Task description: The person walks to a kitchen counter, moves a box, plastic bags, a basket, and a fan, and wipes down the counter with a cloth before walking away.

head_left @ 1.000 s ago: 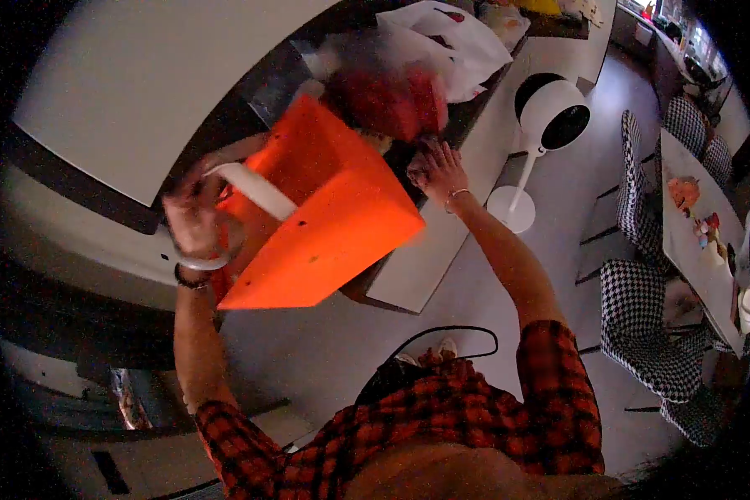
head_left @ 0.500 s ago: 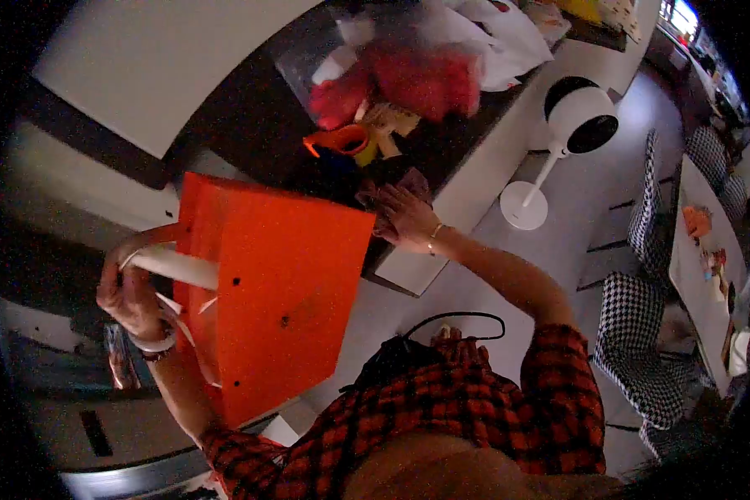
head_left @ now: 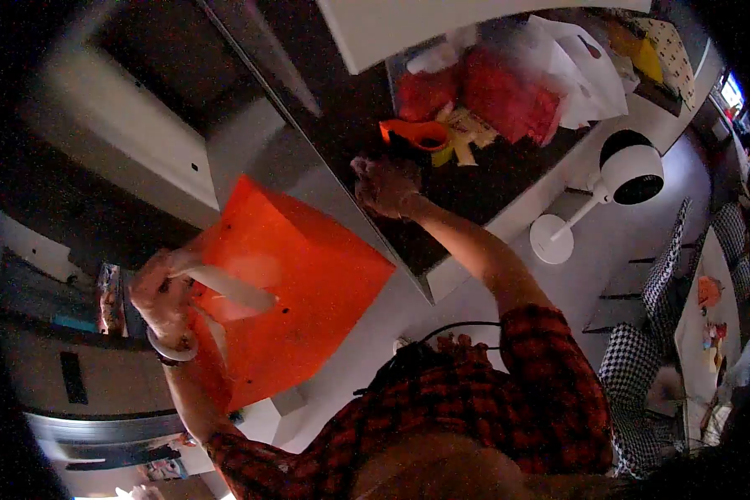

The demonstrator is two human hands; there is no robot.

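Note:
In my left hand [head_left: 160, 292] is an orange shopping bag [head_left: 317, 292], gripped by its pale strap handle [head_left: 229, 287]. The bag hangs tilted in front of the counter, at the left of my body. My right hand [head_left: 383, 196] is over the dark countertop [head_left: 483, 179], closed around a dull purplish cloth [head_left: 392, 171]; its fingers are dim and partly blurred. Just beyond it lie an orange ring-shaped item [head_left: 429, 137] and some beige pieces [head_left: 471, 133].
Red bundles [head_left: 508, 96] in clear plastic and a white plastic bag [head_left: 579, 75] lie farther along the counter. A white round-headed fan [head_left: 633, 171] stands on the floor at right. Houndstooth chairs [head_left: 629, 358] surround a white table [head_left: 700, 333].
My right hand has moved forward along the counter with the cloth. The orange bag has swung and tilted in my left hand. The camera view has turned toward the left.

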